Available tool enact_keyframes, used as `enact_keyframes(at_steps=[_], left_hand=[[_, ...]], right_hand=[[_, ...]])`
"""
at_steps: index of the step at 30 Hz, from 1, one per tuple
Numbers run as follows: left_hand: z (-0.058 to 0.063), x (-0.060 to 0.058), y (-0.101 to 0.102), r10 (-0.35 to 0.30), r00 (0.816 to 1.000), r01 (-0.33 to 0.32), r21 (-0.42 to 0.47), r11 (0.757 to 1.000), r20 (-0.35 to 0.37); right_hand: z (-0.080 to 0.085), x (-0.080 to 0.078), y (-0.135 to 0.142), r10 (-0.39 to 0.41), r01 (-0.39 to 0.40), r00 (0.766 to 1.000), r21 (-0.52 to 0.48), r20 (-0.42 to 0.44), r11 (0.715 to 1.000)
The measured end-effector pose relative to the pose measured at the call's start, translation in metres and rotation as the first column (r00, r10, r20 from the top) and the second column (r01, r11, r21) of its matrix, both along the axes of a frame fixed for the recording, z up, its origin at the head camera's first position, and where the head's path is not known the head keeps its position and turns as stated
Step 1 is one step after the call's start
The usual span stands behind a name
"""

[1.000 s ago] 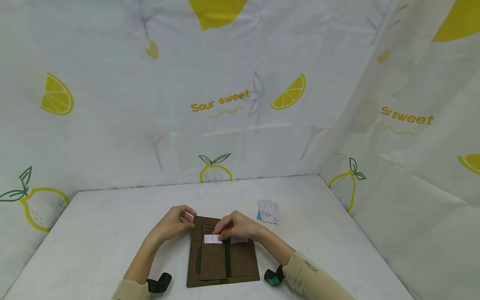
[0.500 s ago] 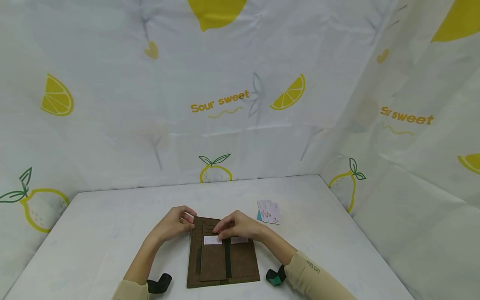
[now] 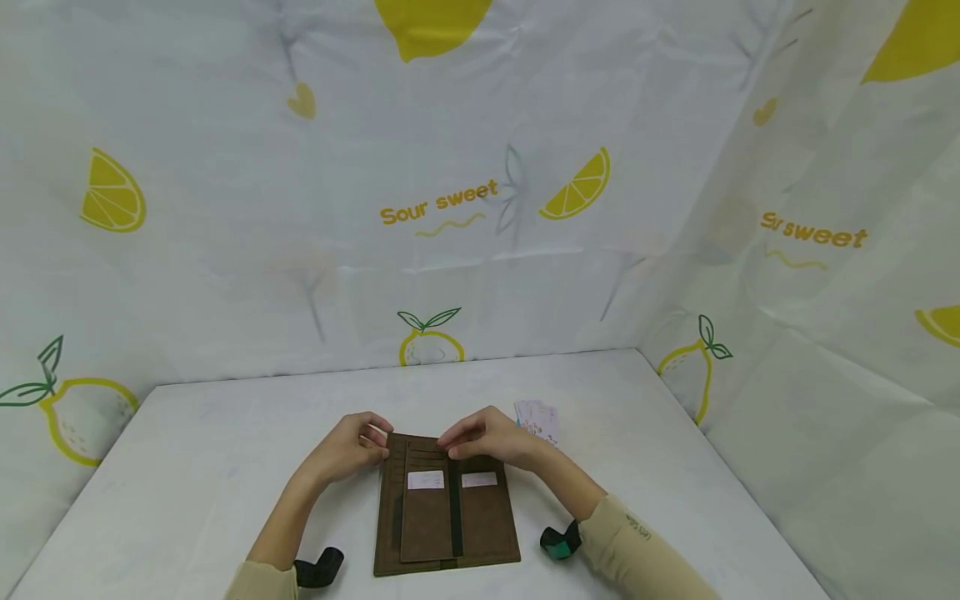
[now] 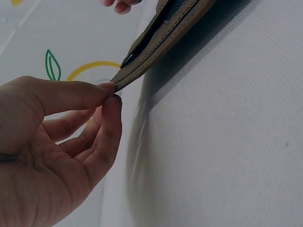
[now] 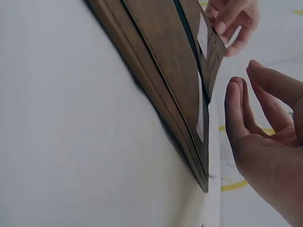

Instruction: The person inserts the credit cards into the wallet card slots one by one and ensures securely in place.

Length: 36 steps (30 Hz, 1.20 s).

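A brown card wallet [image 3: 427,533] lies unfolded on the white table, with a dark band down its middle. Two pale cards show in its slots, a left card [image 3: 426,480] and a right card [image 3: 479,480]. My left hand [image 3: 348,447] pinches the wallet's far left corner between thumb and fingers, as the left wrist view shows close up. Over the wallet's far edge hovers my right hand [image 3: 495,437], thumb and fingers apart, holding nothing. In the right wrist view a gap separates the right fingertips [image 5: 232,90] from the wallet.
A small pile of pale cards [image 3: 537,419] lies beyond the wallet to the right, partly behind the right hand. Black camera mounts sit at the left wrist [image 3: 321,567] and the right wrist [image 3: 561,540]. A lemon-print curtain [image 3: 225,275] hangs behind the table.
My right hand has come off the left card and moved up and to the right, uncovering both cards in the slots. The left hand and the wallet stay in place.
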<state>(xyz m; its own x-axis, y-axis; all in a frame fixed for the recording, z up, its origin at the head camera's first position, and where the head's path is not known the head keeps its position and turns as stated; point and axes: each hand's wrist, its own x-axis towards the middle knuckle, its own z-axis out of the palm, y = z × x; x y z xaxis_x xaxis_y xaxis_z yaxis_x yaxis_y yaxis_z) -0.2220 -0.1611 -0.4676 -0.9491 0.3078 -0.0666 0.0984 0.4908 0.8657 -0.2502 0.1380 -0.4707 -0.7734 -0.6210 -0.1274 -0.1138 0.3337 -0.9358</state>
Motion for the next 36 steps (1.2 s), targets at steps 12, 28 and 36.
enact_keyframes(at_steps=[12, 28, 36], left_hand=[[0.0, -0.001, 0.0, -0.007, 1.0, 0.007, 0.003, 1.0, -0.004], [-0.001, -0.002, -0.001, -0.002, 1.0, 0.002, 0.007, 1.0, -0.001], [-0.002, -0.001, -0.001, 0.001, 1.0, -0.001, 0.0, 1.0, -0.005]], right_hand=[[0.008, -0.013, 0.043, -0.168, 0.168, 0.986, -0.041, -0.008, 0.985], [0.011, -0.017, 0.087, -0.34, 0.339, 0.938, -0.027, -0.064, 0.94], [0.007, -0.018, 0.106, -0.423, 0.423, 0.898, -0.025, -0.122, 0.906]])
